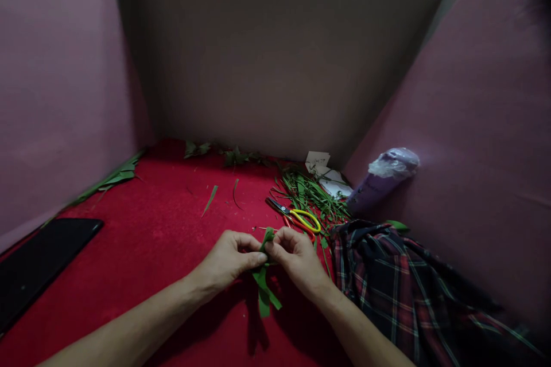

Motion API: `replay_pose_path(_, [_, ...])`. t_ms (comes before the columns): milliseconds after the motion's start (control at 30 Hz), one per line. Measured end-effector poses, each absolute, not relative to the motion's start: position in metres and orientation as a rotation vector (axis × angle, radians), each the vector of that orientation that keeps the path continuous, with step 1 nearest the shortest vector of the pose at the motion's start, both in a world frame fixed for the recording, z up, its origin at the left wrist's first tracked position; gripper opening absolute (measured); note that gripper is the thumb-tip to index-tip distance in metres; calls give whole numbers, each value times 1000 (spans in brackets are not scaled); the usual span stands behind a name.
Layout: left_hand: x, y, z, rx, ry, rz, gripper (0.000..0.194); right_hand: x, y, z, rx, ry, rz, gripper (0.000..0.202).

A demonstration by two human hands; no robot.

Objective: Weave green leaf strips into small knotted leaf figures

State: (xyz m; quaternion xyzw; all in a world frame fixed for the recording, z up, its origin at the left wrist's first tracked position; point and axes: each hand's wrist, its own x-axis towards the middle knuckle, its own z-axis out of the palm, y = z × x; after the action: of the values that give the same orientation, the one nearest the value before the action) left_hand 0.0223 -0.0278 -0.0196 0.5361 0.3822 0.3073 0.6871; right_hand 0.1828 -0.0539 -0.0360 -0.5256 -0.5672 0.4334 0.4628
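Observation:
Between my two hands is a folded green leaf strip, its upper end looped and two tails hanging down. My left hand pinches it from the left with thumb and fingers. From the right, my right hand pinches the upper loop. Just beyond my right hand lie scissors with one yellow and one red handle, blades pointing away to the left. Behind them a heap of thin green strips lies on the red cloth.
A black flat device lies at the left. Leaves line the left and back edges. White papers, a purple plastic-wrapped bundle and plaid fabric are at the right. Pink side panels and a grey back panel enclose the surface.

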Motion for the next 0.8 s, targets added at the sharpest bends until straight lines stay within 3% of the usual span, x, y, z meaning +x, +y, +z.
replay_pose_path(367, [25,-31,-20,1285,884,725,26,179,-57,-26,-1159,-1406,1105,14])
replay_pose_path(800, [22,-30,-23,1127,910,704,25,182,-53,-24,-1271,-1359,1119,21])
